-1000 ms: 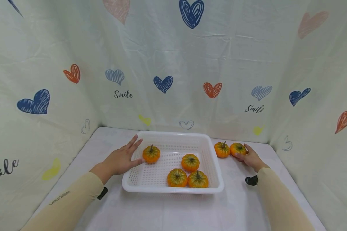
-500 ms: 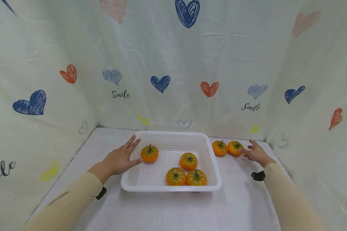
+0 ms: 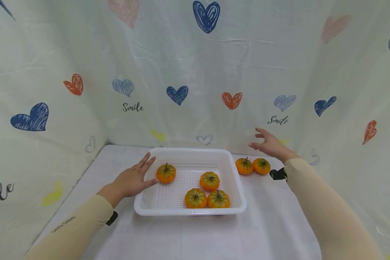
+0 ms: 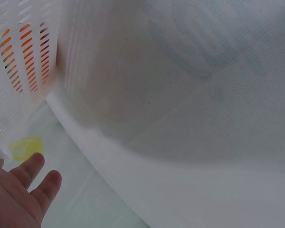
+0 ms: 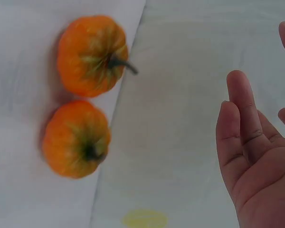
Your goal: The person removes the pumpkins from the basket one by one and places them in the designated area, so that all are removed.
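My left hand (image 3: 133, 179) lies at the left rim of a white perforated plastic basket (image 3: 190, 212), fingers spread and fairly straight. Inside, a small orange pumpkin (image 3: 166, 173) sits near that hand's fingertips. Three more pumpkins are grouped at the basket's right front, one of them the pumpkin (image 3: 209, 181) a little behind the other two. My right hand (image 3: 269, 145) is raised above two pumpkins on the table, its fingers apart and holding nothing. Those are a stemmed pumpkin (image 5: 92, 56) and a second pumpkin (image 5: 77, 139), side by side by the basket's right side.
A white cloth covers the table (image 3: 182, 234). Hanging sheets (image 3: 195, 65) printed with hearts enclose its back and sides. The basket stands toward the back sheet. The left wrist view catches the basket's slotted side wall (image 4: 26, 57) with orange showing through.
My right hand has let go of the rightmost pumpkin on the table, drawn back, then risen up and to the left. That pumpkin stays beside its neighbour. My left hand keeps its place.
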`<act>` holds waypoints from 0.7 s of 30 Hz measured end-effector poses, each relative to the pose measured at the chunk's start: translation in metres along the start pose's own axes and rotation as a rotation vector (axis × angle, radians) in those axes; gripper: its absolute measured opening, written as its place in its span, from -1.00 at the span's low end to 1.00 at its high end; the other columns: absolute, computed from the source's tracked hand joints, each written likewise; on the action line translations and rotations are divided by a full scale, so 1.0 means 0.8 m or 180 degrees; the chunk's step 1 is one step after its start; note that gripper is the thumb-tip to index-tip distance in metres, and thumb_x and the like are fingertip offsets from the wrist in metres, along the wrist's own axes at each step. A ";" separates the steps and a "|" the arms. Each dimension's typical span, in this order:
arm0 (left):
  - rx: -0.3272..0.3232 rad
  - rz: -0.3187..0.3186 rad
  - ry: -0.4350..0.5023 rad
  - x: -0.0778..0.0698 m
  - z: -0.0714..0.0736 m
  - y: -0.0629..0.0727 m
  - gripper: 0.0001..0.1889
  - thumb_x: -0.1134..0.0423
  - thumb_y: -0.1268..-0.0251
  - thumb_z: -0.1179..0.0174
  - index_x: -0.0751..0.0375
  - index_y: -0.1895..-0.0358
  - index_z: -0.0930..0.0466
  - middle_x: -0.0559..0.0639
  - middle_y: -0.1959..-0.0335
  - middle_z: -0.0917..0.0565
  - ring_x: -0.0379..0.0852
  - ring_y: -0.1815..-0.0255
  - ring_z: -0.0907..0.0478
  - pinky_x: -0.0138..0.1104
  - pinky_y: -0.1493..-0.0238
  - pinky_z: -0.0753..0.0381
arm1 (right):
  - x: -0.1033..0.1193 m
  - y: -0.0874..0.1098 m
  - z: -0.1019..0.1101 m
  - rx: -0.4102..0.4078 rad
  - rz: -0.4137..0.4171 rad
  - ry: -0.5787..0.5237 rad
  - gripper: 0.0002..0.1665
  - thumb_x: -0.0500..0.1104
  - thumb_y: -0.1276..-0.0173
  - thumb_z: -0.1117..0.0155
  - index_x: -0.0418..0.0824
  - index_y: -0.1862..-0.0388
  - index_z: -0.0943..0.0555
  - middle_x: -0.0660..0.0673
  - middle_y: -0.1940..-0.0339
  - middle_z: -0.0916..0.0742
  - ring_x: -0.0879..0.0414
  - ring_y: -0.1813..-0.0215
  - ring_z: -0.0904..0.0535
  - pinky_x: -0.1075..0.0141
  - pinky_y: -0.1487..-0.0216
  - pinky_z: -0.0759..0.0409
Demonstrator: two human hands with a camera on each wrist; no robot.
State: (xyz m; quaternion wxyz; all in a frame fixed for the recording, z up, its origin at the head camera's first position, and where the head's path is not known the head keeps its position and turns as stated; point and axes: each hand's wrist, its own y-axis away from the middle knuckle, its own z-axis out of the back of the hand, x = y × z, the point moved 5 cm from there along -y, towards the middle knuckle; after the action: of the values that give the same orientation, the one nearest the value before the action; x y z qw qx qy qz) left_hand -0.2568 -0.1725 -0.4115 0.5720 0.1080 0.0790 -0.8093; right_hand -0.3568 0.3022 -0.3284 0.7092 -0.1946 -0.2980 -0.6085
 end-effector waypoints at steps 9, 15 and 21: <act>0.0000 -0.0015 0.0002 0.001 0.000 0.001 -0.07 -0.32 -0.40 -0.01 0.12 -0.62 0.08 0.17 -0.63 0.18 0.40 -0.40 -0.28 0.24 -0.23 -0.37 | 0.129 -0.024 -0.068 0.0430 0.0708 0.0176 -0.01 0.00 -0.37 -0.38 -0.11 -0.62 -0.07 -0.28 -0.48 -0.38 -0.23 -0.28 -0.48 -0.10 -0.23 -0.49; 0.0035 -0.0013 0.0003 0.002 -0.001 0.000 -0.09 -0.29 -0.42 -0.02 0.10 -0.63 0.11 0.14 -0.64 0.21 0.39 -0.41 -0.26 0.23 -0.24 -0.36 | 0.178 -0.031 -0.130 0.0880 0.0937 0.0218 -0.05 0.01 -0.38 -0.38 -0.04 -0.62 -0.12 -0.21 -0.46 -0.42 -0.04 -0.15 -0.61 0.06 -0.19 -0.55; 0.0029 -0.0019 0.0010 0.002 0.000 0.000 -0.09 -0.30 -0.42 -0.01 0.10 -0.63 0.11 0.15 -0.64 0.20 0.38 -0.41 -0.26 0.23 -0.24 -0.36 | 0.204 -0.039 -0.185 0.1177 0.1012 0.0272 -0.07 0.01 -0.35 -0.41 -0.04 -0.59 -0.19 -0.20 -0.45 -0.44 -0.03 -0.18 -0.60 0.12 -0.18 -0.56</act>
State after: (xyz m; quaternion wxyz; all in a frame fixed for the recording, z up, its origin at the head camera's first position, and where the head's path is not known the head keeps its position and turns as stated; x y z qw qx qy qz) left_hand -0.2574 -0.1739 -0.4123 0.5690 0.1117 0.0765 -0.8111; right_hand -0.3465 0.0801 -0.3339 0.8316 -0.0800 -0.3397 -0.4321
